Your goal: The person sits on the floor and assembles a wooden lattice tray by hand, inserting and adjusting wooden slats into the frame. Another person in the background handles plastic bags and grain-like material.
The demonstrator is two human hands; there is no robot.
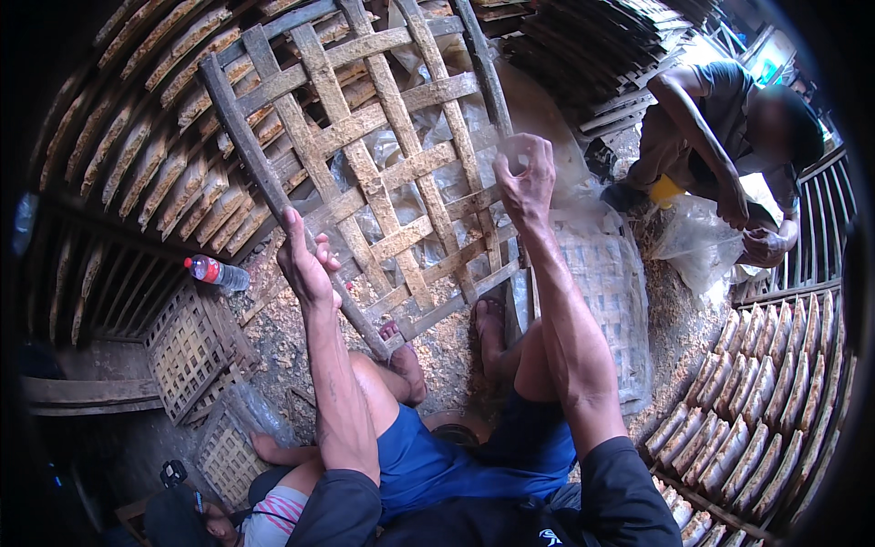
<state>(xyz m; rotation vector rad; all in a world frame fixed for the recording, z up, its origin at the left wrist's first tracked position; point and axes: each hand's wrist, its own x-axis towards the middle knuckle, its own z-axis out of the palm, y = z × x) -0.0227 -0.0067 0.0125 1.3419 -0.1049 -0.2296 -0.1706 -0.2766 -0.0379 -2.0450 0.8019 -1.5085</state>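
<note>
A woven bamboo lattice tray (401, 164) with a dark wooden frame stands tilted in front of me, pale crumbs clinging to its slats. My left hand (308, 263) is closed round the tray's left rail, with the thumb on the near side. Beside the right rail is my right hand (529, 182), its thumb and fingers curled into a ring and slightly blurred. What those fingers hold, if anything, is hidden. Clear plastic sheeting (474, 118) shows through the lattice. The tray's lower end is above my feet, between my knees.
Racks of crumb-coated slabs stand at the left (191, 182) and lower right (747, 410). A red-labelled bottle (219, 273) lies on the crumb-strewn floor (437, 337). One co-worker (702, 137) handles a plastic bag (697, 242) at right; another person (228, 510) sits lower left.
</note>
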